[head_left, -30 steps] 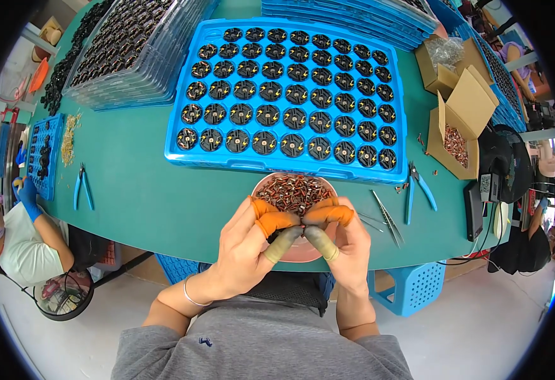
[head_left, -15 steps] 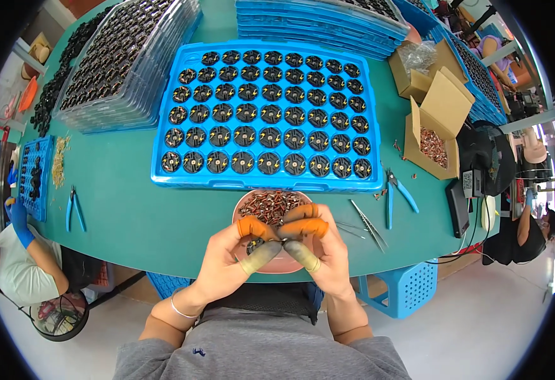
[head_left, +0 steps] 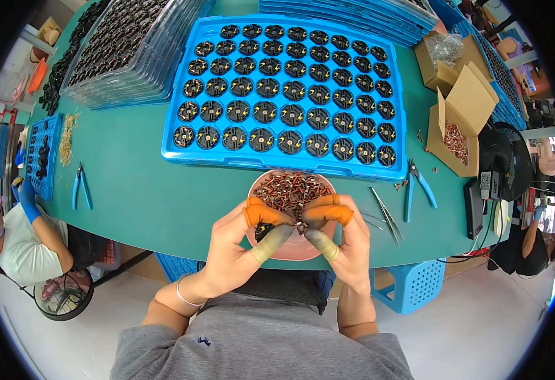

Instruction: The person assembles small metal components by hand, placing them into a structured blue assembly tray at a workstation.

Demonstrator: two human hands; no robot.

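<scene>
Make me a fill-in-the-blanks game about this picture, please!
1. The big tray full of round black parts is ___.
2. The left hand and right hand pinch a small part over a pink ___ of little pieces.
3. Their index fingers wear ___ finger covers.
4. The open cardboard box sits on the person's ___ side.

Missing words: blue; bowl; orange; right

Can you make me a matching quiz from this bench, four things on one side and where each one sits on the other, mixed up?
Things:
1. pink bowl
2. blue tray
3. open cardboard box
4. blue-handled pliers

Places:
A. right of the tray
B. left part of the green table
C. under the left hand and right hand
D. middle of the table, beyond the bowl

Pairs: 1-C, 2-D, 3-A, 4-B
</scene>
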